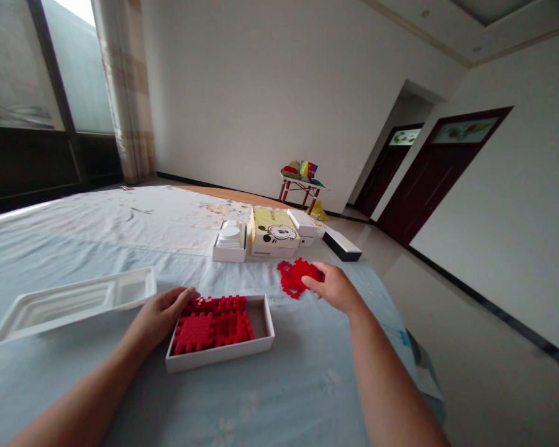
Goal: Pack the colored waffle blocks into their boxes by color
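Note:
A shallow white box (264, 335) lies on the blue-clothed table (279, 397) and holds red notched puzzle tiles (212, 326). My left hand (161, 313) rests against the box's left end, its fingers curled onto the red tiles there. To the right of the box, my right hand (333, 287) pinches the edge of a red tile (297, 276) that lies on a small heap of loose red tiles on the cloth.
A long white plastic tray insert (74, 301) lies at the left. Behind stand a small white box (230, 242), a yellow cartoon-mouse box (272, 233), further white boxes (304, 225) and a black-and-white lid (342, 245). The table's right edge drops to a tiled floor; a small table (300, 183) stands by the far wall.

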A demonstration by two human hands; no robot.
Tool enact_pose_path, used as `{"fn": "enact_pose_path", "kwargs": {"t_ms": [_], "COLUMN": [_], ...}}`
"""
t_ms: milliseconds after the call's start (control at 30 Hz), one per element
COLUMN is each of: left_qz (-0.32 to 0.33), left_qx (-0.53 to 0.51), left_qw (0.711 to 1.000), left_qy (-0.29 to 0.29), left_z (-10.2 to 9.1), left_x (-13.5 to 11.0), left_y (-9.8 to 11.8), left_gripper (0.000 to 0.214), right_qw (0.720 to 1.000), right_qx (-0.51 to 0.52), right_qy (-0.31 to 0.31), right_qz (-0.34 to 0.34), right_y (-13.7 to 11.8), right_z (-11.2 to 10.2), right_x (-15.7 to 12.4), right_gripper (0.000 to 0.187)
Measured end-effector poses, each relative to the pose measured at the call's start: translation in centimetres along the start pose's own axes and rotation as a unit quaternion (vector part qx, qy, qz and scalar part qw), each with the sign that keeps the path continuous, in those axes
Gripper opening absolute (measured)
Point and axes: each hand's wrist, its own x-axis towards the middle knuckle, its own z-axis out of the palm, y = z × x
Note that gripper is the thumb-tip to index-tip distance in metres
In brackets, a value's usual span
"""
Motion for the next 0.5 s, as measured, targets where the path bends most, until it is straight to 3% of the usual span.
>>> {"fn": "enact_pose_path", "kwargs": {"t_ms": [167, 333, 500], "left_qz": [0.003, 0.004, 0.008], "left_qx": [0.007, -0.001, -0.001], "left_qw": [1.000, 1.000, 1.000], "left_qy": [-0.004, 0.002, -0.003], "left_z": [-0.1, -0.1, 0.0], "left_x": [0.0, 0.0, 0.0], "left_y": [-0.1, 0.0, -0.1], "left_gripper": [0.049, 0.047, 0.047], "right_qw": [0.994, 0.987, 0.983], "right_qx": [-0.023, -0.115, -0.143], "right_qy": [-0.026, -0.043, -0.060], "right_qz": [-0.105, -0.099, -0.101], "right_y": [-5.8, -6.8, -7.3], "right_z": [3.4, 6.4, 7.0], "right_x": [-1.9, -2.0, -2.1], "right_gripper": [0.040, 0.029, 0.035]}}
